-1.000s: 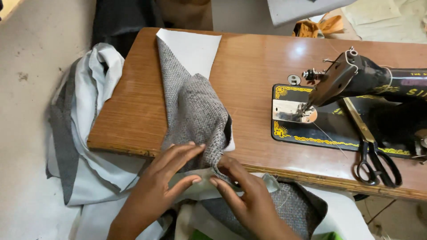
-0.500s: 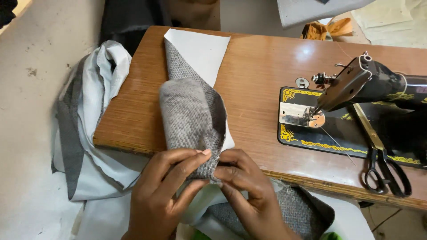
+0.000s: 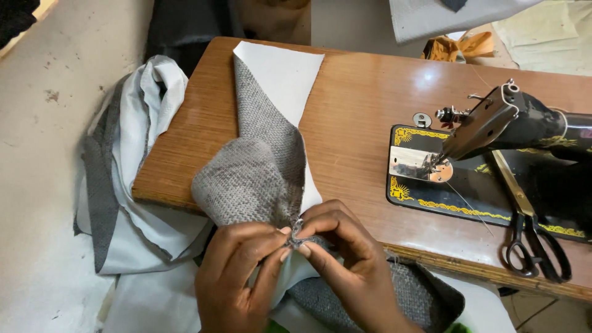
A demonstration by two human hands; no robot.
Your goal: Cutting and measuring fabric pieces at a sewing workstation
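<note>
The wooden table [image 3: 370, 142] lay beyond both hands, and its near edge passed just above the knuckles. To the right of the right hand stood the black sewing machine [image 3: 512, 123] on its dark base with gold ornament, well apart from the fingers. On the left of the left hand, a heap of white and grey cloth [image 3: 129, 185] hung over the table's left edge toward the floor.

The grey woven fabric with white lining [image 3: 259, 166] stretched from the far part of the table down to the hands. Compared with the picture half a second before, its near end was more bunched and lifted into a rounded fold just above the left hand, where before it had lain flatter under the fingers.

The black scissors [image 3: 533, 246] rested on the table, far to the right of the right hand.

The left hand [image 3: 237, 277] and the right hand [image 3: 348, 271] had come closer together than before. Both were nearly closed, thumb and fingertips pinching a small frayed corner of the grey fabric between them, at the table's near edge.
</note>
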